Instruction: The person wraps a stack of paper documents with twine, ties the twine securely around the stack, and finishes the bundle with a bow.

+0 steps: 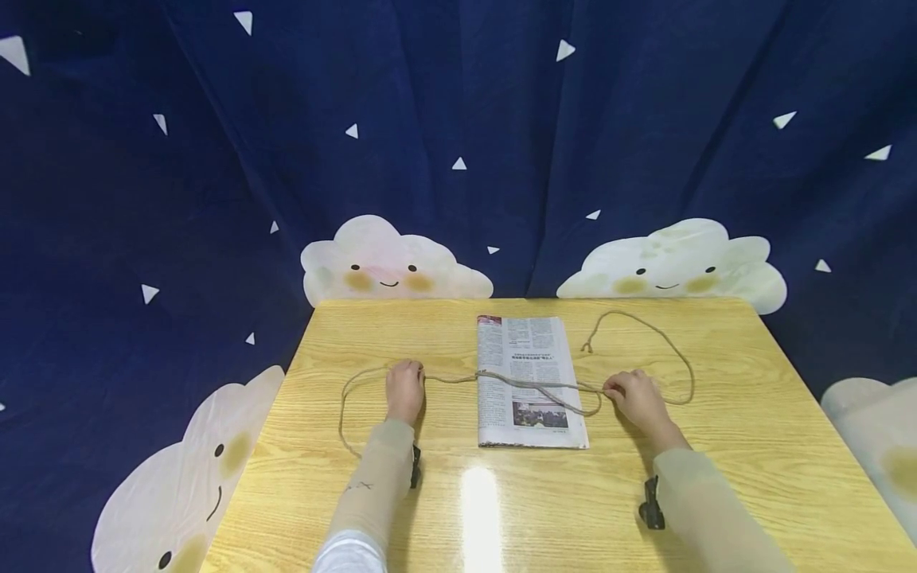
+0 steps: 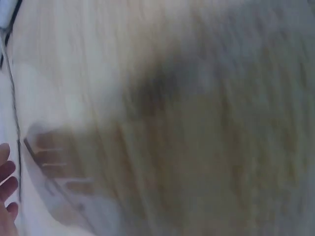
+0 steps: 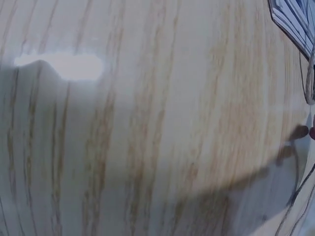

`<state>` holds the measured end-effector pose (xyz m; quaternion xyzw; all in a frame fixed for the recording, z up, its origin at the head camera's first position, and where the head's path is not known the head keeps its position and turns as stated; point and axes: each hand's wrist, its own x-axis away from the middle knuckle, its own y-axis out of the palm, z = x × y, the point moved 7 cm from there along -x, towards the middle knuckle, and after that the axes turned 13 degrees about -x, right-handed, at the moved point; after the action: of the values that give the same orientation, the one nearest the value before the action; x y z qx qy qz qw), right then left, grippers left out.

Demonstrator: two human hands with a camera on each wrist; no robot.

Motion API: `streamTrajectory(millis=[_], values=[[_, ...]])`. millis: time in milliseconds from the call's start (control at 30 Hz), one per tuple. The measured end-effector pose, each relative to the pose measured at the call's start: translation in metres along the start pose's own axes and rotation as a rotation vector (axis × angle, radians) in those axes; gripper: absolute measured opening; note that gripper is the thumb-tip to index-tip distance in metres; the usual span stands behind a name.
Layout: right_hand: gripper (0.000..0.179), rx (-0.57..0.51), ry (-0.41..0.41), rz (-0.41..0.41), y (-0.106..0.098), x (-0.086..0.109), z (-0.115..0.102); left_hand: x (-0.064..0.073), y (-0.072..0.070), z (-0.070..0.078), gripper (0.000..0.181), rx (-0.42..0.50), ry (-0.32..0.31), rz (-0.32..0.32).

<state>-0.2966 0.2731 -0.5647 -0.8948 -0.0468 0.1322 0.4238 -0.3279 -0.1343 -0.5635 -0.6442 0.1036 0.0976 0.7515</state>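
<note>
A thin tan rope [image 1: 444, 380] runs across a folded newspaper [image 1: 530, 342] on the wooden table. Over the paper's lower half it forms a long narrow loop whose rounded end sticks out past the right edge. On the left, my left hand [image 1: 405, 390] holds the rope with bent fingers; in the left wrist view its fingertips [image 2: 9, 182] lie right beside the cord. Past the paper's right edge, my right hand [image 1: 640, 400] pinches the rope near the loop between thumb and forefinger. The right wrist view catches just a fingertip [image 3: 312, 132] at its edge.
One rope tail [image 1: 342, 406] curves round left of my left hand, towards the forearm. Another tail [image 1: 662, 334] arcs behind my right hand and ends in a small knot. Behind the wooden table [image 1: 559, 509] hangs a dark blue curtain [image 1: 458, 95] with clouds and white triangles.
</note>
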Motion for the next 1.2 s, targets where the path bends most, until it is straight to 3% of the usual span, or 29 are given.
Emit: streamTrajectory(millis=[100, 300, 433, 567, 700, 833, 1000, 1200], values=[[0.007, 0.013, -0.003, 0.0, 0.001, 0.0, -0.004, -0.001, -0.002, 0.017, 0.017, 0.028, 0.057, 0.008], [0.01, 0.009, -0.033, -0.027, 0.011, -0.003, -0.014, 0.001, 0.006, 0.059, 0.022, 0.11, 0.217, -0.128], [0.008, 0.017, -0.06, -0.019, 0.019, -0.004, -0.019, 0.003, 0.011, 0.076, 0.014, 0.083, 0.244, -0.147], [0.006, 0.015, -0.073, -0.014, 0.025, -0.004, -0.02, 0.005, 0.012, 0.084, 0.007, 0.021, 0.245, -0.106], [0.006, 0.0, -0.089, -0.011, 0.026, -0.005, -0.021, 0.006, 0.013, 0.086, 0.008, 0.023, 0.242, -0.081], [0.008, -0.041, -0.122, -0.011, 0.02, -0.01, -0.026, 0.005, 0.013, 0.082, 0.007, 0.093, 0.216, -0.092], [0.006, -0.103, -0.103, -0.046, 0.01, -0.018, -0.029, 0.001, 0.011, 0.069, 0.006, 0.164, 0.158, -0.146], [0.005, -0.102, -0.082, -0.068, 0.002, -0.023, -0.031, 0.001, 0.008, 0.049, 0.007, 0.194, 0.123, -0.184]])
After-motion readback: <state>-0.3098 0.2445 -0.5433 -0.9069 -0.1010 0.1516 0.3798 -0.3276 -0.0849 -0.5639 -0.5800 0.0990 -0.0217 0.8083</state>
